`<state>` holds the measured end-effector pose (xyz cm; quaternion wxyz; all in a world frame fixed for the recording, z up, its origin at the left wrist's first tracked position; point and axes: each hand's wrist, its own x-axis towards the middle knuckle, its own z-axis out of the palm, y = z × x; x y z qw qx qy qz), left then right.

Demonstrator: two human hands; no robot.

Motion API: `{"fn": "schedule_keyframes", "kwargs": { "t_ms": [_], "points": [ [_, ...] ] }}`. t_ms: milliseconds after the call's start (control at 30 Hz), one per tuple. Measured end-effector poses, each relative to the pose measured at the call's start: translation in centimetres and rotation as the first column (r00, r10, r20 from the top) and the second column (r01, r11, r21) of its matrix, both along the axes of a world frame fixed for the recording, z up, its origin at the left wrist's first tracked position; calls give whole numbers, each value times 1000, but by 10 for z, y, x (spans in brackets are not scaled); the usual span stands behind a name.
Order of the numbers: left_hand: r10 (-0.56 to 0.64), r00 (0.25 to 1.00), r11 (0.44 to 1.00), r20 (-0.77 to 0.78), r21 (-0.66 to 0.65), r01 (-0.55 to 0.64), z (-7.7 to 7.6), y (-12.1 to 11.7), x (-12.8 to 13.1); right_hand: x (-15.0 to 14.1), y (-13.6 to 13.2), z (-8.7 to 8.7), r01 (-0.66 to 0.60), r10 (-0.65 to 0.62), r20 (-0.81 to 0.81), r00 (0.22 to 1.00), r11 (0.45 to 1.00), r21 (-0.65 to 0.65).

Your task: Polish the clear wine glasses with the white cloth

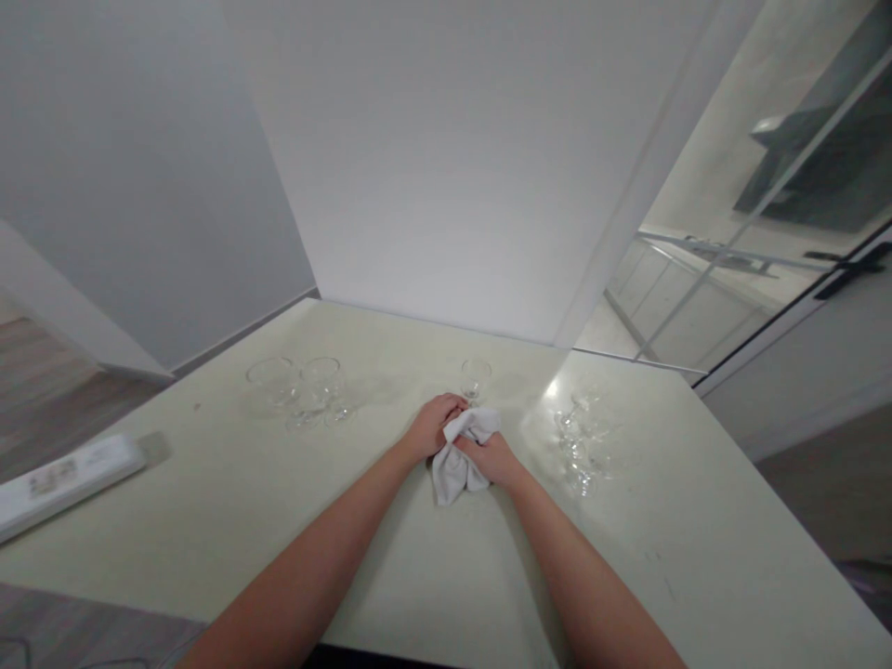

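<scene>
White cloth (456,460) bunched at the centre of the worktop (243,520), soft, crumpled, hanging in loose folds towards 6 o'clock. Pinched between both hands: left hand (433,425) with fingers curled shut over its upper edge and, apparently, over the base of a small stemmed glass (475,378) just at 12 o'clock; right hand (491,457) closed into the cloth from 3 o'clock. Cannot tell whether the left fingers truly grip the stem or only press beside it. Judged as mid-wipe: one glass in hand, none plainly marked as finished. Two round-bowled glasses (299,390) at 10 o'clock, clear, thin-walled, touching or nearly so, standing upright. Further glasses (582,437) at 3 o'clock, close together, glinting under a bright reflection, shapes hard to separate. Worktop pale cream, smooth, faintly glossy, square-cornered. Flat white box (66,478) with printed markings at 9 o'clock, near the edge. Plain white wall (446,167) behind; glass-panelled door (767,186) at 2 o'clock.
</scene>
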<state>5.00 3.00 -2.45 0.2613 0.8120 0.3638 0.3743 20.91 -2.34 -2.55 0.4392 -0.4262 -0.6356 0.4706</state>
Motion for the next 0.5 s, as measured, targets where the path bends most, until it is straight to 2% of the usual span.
{"fn": "schedule_keyframes", "kwargs": {
  "t_ms": [167, 500],
  "points": [
    [3, 1000, 1000, 7, 7, -3, -2, 1, 0, 0, 0, 0, 20, -20, 7, 1000, 999, -34],
    [-4, 1000, 1000, 2, -4, 4, 2, -1, 0, 1, -1, 3, 22, -21, 16, 1000, 999, -24]
  ]
}}
